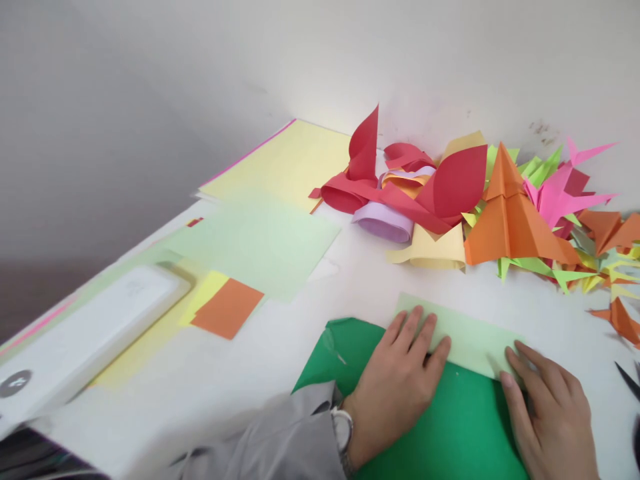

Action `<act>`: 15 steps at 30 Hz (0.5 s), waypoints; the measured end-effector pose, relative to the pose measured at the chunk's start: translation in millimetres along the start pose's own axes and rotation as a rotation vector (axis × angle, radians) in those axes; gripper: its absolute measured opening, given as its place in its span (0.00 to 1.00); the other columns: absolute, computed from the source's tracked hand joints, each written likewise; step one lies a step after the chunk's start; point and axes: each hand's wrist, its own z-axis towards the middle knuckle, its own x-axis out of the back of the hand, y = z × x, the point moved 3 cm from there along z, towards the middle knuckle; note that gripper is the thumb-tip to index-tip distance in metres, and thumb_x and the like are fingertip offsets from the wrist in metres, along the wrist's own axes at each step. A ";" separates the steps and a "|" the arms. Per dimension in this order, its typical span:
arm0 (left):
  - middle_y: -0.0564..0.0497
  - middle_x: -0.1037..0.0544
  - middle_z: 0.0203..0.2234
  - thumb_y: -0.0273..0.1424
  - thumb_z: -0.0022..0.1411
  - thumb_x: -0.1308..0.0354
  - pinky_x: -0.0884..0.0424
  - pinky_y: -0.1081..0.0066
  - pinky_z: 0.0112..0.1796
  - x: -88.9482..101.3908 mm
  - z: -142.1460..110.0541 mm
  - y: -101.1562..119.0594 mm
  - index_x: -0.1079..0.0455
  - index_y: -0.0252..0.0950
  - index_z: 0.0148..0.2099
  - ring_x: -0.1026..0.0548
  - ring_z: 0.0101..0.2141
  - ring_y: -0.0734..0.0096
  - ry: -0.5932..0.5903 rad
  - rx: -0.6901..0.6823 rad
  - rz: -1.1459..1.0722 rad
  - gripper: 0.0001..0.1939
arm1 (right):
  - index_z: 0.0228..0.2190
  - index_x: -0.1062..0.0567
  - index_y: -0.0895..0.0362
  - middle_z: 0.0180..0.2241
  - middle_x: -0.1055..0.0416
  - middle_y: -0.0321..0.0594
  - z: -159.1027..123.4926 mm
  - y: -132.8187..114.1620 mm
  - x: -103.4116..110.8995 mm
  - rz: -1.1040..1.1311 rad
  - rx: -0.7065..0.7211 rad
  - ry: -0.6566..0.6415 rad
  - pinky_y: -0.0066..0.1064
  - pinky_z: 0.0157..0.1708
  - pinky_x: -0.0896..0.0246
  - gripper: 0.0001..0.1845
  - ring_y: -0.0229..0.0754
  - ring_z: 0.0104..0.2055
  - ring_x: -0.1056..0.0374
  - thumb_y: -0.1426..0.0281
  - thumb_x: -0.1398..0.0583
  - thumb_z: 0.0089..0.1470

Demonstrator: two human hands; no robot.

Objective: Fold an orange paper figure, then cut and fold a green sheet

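My left hand (397, 383) lies flat with its fingers stretched out, pressing on a pale green folded sheet of paper (467, 333). Its wrist wears a watch and a grey sleeve. My right hand (547, 407) rests at the sheet's right end, fingers laid flat along the edge. The pale green paper lies on a dark green sheet (450, 420) on the white table (280, 360).
A heap of folded and curled coloured papers (480, 193) fills the back right, with an orange folded plane (510, 220) in it. Yellow (287, 163) and pale green sheets (260, 243) lie at the back left. An orange square (227, 308) and a white flat device (85, 333) sit at left. A dark pointed tip (627, 380) shows at the right edge.
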 end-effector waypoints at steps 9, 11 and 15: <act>0.39 0.25 0.51 0.26 0.66 0.52 0.33 0.52 0.52 4.6 2.1 0.3 0.29 0.35 0.51 0.30 0.55 0.49 0.017 0.007 -0.005 0.15 | 0.45 0.27 0.59 0.46 0.26 0.51 -2.2 0.5 -0.9 -0.008 -0.007 -0.007 0.47 0.44 0.38 0.20 0.55 0.47 0.33 0.58 0.49 0.63; 0.39 0.25 0.52 0.26 0.66 0.51 0.32 0.52 0.52 4.4 1.7 0.7 0.29 0.34 0.52 0.30 0.55 0.49 0.011 -0.001 0.001 0.15 | 0.45 0.27 0.59 0.46 0.26 0.51 -1.9 0.5 -0.8 -0.010 0.008 -0.008 0.47 0.44 0.38 0.20 0.55 0.47 0.33 0.58 0.49 0.63; 0.31 0.25 0.50 0.29 0.65 0.47 0.28 0.50 0.48 5.6 -0.3 -0.3 0.30 0.30 0.52 0.29 0.53 0.43 0.049 0.035 0.080 0.15 | 0.44 0.27 0.59 0.46 0.27 0.52 -0.6 0.6 -0.2 -0.015 0.044 0.016 0.46 0.43 0.38 0.18 0.54 0.46 0.32 0.60 0.48 0.63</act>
